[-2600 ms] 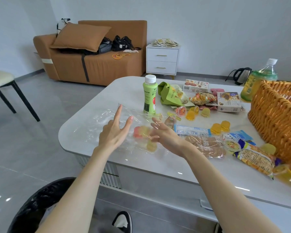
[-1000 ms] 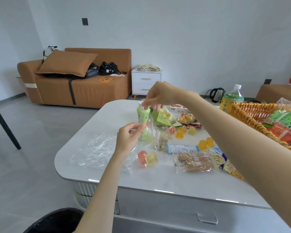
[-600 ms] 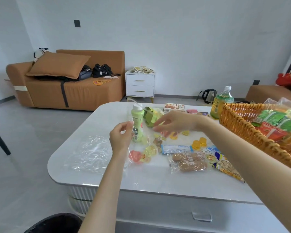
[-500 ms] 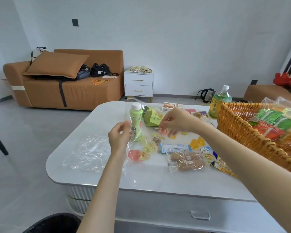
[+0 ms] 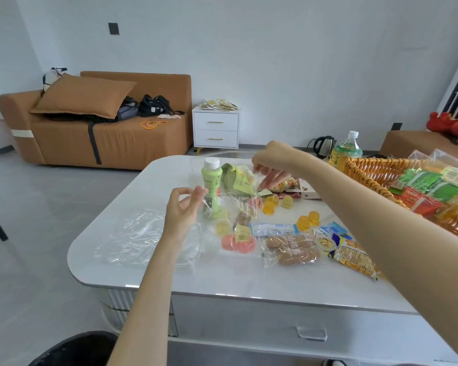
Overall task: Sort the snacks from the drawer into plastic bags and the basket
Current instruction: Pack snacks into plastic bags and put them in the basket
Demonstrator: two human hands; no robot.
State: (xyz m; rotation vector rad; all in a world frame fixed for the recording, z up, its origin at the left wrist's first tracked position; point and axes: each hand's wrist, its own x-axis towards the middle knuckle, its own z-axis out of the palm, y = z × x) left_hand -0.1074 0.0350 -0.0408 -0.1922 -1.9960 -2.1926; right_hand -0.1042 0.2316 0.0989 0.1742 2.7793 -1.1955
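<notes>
My left hand (image 5: 181, 212) pinches the near edge of a clear plastic bag (image 5: 222, 207), lifted off the white table (image 5: 249, 278). My right hand (image 5: 270, 167) is raised at the bag's far top corner, fingers pointing down, apparently pinching that edge. Pink and yellow jelly cups (image 5: 238, 240) sag in the bag's bottom. More yellow jelly cups (image 5: 308, 223) lie loose on the table. A wicker basket (image 5: 368, 167) at the right holds green and red packets.
A green bottle (image 5: 211, 186) and green pouch (image 5: 236, 180) stand behind the bag. A biscuit pack (image 5: 291, 249), a blue wrapper (image 5: 274, 229) and a chips bag (image 5: 354, 257) lie to the right. A second clear bag (image 5: 138, 239) lies flat at left. A black bin (image 5: 72, 350) sits below.
Over the last second my right hand dipped toward the snacks, then rose again at the bag's far edge. My left hand has kept its pinch on the near edge. The camera shifted slightly.
</notes>
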